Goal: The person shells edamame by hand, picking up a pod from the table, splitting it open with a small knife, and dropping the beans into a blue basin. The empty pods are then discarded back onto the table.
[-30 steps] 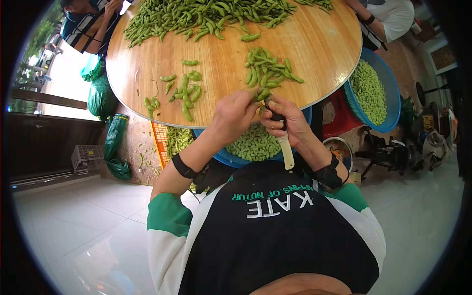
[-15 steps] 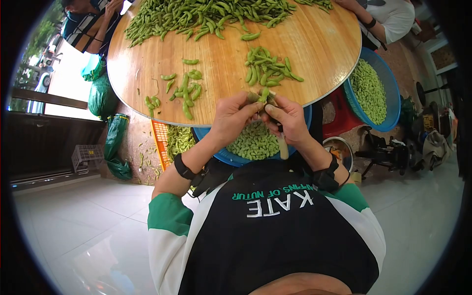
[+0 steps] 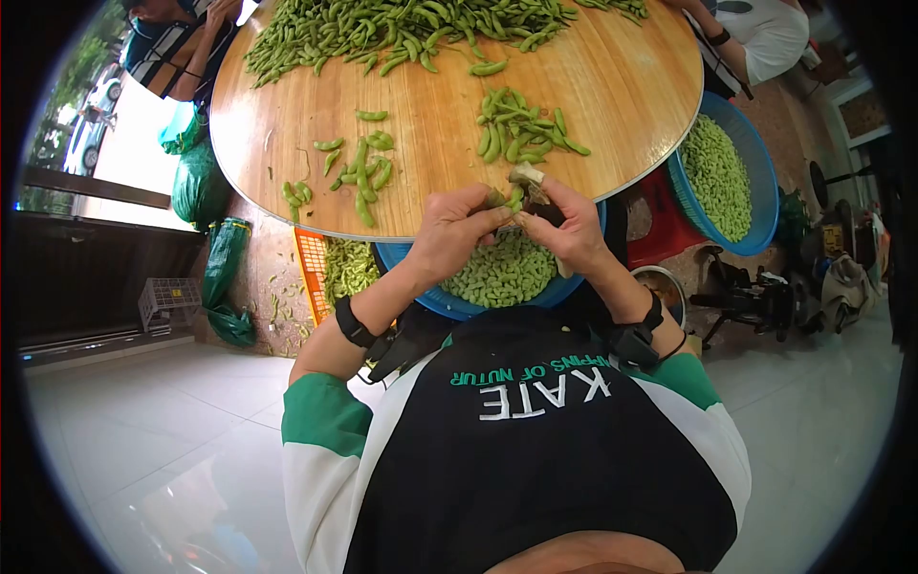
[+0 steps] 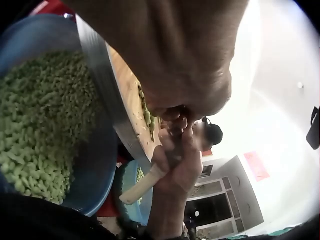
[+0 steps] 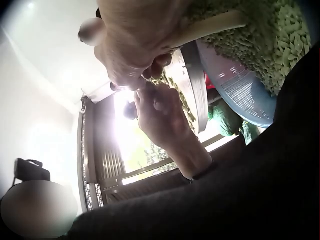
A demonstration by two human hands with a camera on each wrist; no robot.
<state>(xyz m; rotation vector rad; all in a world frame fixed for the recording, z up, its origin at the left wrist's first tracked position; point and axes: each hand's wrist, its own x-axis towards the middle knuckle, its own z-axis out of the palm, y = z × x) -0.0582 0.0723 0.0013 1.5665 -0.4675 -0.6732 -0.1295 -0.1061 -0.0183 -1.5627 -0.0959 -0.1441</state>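
Over the table's near edge, my left hand (image 3: 454,230) pinches a green soybean pod (image 3: 516,198) between thumb and forefinger. My right hand (image 3: 571,227) meets it there, thumb tip at the pod. The same right hand grips a tool with a flat cream handle (image 4: 142,187), which sticks out below the palm in both wrist views; its working end is hidden by the fingers. Something dark covers part of the right fingers. Directly under both hands sits a blue basket (image 3: 459,308) full of shelled green beans (image 3: 502,273).
On the round wooden table (image 3: 430,153) lie a small pod pile (image 3: 521,124), scattered pods (image 3: 363,177) and a large heap (image 3: 402,33) at the back. An orange crate (image 3: 311,268) of husks stands left. Another blue basket (image 3: 770,191) of beans is right. Two other people sit across.
The pod, pointing up between the hands half a second ago, now sits lower between the fingertips. My right hand has turned, and the cream handle has swung mostly out of sight beneath it.
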